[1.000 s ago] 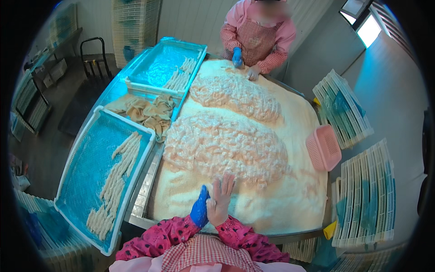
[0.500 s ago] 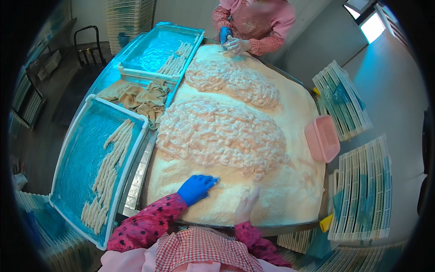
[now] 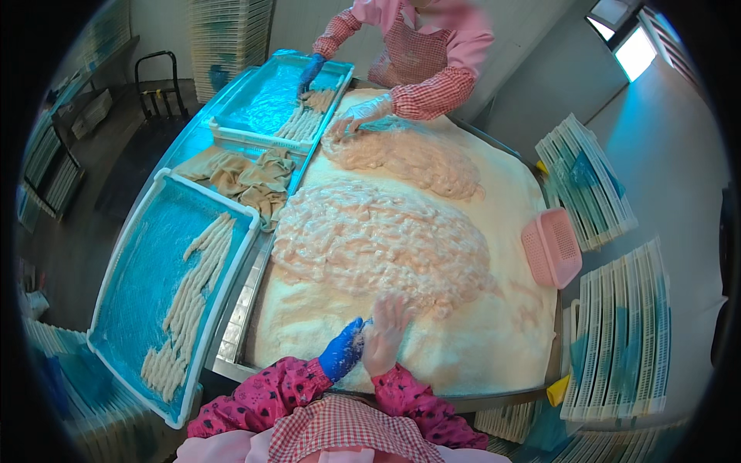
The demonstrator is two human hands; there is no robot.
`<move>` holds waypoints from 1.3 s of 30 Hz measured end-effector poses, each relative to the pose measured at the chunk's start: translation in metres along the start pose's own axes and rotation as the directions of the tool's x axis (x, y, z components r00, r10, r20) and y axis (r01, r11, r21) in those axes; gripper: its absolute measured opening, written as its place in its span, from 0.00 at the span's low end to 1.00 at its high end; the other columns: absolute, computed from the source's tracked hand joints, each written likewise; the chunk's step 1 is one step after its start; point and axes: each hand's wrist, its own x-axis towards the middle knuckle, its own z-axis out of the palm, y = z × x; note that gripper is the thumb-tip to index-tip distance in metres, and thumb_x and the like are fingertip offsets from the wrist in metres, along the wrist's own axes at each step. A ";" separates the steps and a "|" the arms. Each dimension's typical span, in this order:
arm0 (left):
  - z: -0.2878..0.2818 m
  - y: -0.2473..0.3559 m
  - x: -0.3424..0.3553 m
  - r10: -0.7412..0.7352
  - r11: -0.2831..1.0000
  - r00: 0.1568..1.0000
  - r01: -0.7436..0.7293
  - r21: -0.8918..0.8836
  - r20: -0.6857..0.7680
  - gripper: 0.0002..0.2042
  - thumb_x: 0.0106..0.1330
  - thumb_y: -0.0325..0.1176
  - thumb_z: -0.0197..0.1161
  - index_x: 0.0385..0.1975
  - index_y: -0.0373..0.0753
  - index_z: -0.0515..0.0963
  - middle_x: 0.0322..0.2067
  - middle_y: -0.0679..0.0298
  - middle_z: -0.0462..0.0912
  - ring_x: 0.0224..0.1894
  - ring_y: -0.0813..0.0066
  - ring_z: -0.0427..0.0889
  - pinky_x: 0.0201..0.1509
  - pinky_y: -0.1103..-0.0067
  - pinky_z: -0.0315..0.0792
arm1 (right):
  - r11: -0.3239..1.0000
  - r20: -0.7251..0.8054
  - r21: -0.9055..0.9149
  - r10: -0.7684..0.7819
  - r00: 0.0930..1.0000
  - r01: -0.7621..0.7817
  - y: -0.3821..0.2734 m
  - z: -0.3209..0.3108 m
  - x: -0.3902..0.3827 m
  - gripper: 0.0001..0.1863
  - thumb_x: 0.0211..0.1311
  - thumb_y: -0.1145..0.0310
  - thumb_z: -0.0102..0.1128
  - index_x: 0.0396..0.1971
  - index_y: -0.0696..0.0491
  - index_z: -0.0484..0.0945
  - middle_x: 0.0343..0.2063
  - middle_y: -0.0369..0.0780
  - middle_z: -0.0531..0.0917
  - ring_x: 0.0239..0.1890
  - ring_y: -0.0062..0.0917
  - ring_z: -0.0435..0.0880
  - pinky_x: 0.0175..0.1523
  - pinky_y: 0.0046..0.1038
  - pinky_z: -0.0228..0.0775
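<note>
My left hand (image 3: 342,352), in a blue glove, is closed at the near edge of the crumb-covered table. Its fingertips meet the palm side of my right hand (image 3: 386,333); what they hold, if anything, is hidden. White crumbs cling to the blue glove. My right hand wears a thin clear glove, fingers stretched out and pointing away from me. Just beyond it lies a heap of pale, wet meat strips (image 3: 378,239). Under both hands spreads a bed of pale breadcrumbs (image 3: 455,351).
A blue-lined white tray (image 3: 139,309) holds coated strips (image 3: 193,301) at left. Beyond lie crumpled cloths (image 3: 247,174) and another tray (image 3: 255,139). Across the table, a co-worker's gloved hand (image 3: 363,112) touches a second meat heap (image 3: 409,158). A pink basket (image 3: 552,247) and stacked trays (image 3: 617,332) stand right.
My hands have come together from apart, the right moving left with fingers stretched. The co-worker's blue-gloved hand has moved to the far tray, the other onto the far heap.
</note>
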 end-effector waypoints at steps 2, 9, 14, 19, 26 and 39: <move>0.019 -0.029 0.016 0.640 0.760 0.718 -0.643 -0.094 0.273 0.27 0.69 0.40 0.40 0.65 0.37 0.43 0.65 0.60 0.47 0.65 0.67 0.51 0.66 0.72 0.49 | 0.955 0.129 0.251 -0.198 0.972 0.161 -0.018 0.000 -0.006 0.29 0.61 0.53 0.38 0.59 0.54 0.61 0.62 0.45 0.59 0.66 0.43 0.48 0.66 0.48 0.29; -0.052 -0.029 0.065 0.711 0.606 0.472 -0.787 -0.114 0.520 0.28 0.70 0.43 0.37 0.65 0.37 0.41 0.65 0.57 0.47 0.65 0.63 0.51 0.65 0.69 0.48 | 0.916 0.247 0.379 -0.238 0.939 0.133 -0.023 0.001 0.028 0.42 0.58 0.43 0.40 0.62 0.61 0.49 0.63 0.54 0.50 0.67 0.47 0.43 0.67 0.45 0.31; -0.079 0.053 0.024 0.411 0.898 0.873 -0.337 -0.284 0.262 0.26 0.68 0.46 0.43 0.60 0.38 0.54 0.51 0.63 0.67 0.46 0.69 0.67 0.49 0.72 0.63 | 0.973 0.175 0.111 -0.220 0.960 0.203 0.001 0.035 0.102 0.31 0.49 0.64 0.58 0.54 0.57 0.62 0.50 0.50 0.68 0.54 0.44 0.65 0.59 0.40 0.54; -0.112 0.153 -0.107 0.918 -0.285 0.366 0.348 0.893 0.150 0.54 0.39 0.47 0.73 0.63 0.31 0.45 0.61 0.53 0.55 0.63 0.62 0.56 0.64 0.72 0.52 | 0.914 0.280 -0.167 -0.316 0.906 0.371 0.059 0.041 0.154 0.19 0.41 0.72 0.59 0.39 0.54 0.73 0.34 0.43 0.76 0.42 0.39 0.72 0.48 0.39 0.62; -0.317 0.205 -0.304 0.919 0.354 -0.003 -0.431 0.830 -0.393 0.26 0.67 0.54 0.40 0.51 0.37 0.69 0.42 0.59 0.78 0.43 0.68 0.77 0.52 0.73 0.68 | 0.902 0.390 -0.154 -0.319 0.864 0.403 0.040 0.044 0.169 0.15 0.37 0.75 0.60 0.31 0.53 0.74 0.29 0.40 0.76 0.39 0.35 0.73 0.47 0.34 0.62; -0.192 0.173 -0.188 0.961 -0.154 0.174 -0.303 0.940 0.214 0.21 0.63 0.30 0.49 0.56 0.31 0.62 0.55 0.52 0.67 0.58 0.62 0.66 0.61 0.73 0.57 | 0.920 0.360 0.206 -0.387 0.849 0.332 0.014 -0.019 0.074 0.09 0.38 0.74 0.60 0.25 0.50 0.76 0.24 0.38 0.77 0.31 0.34 0.76 0.41 0.34 0.66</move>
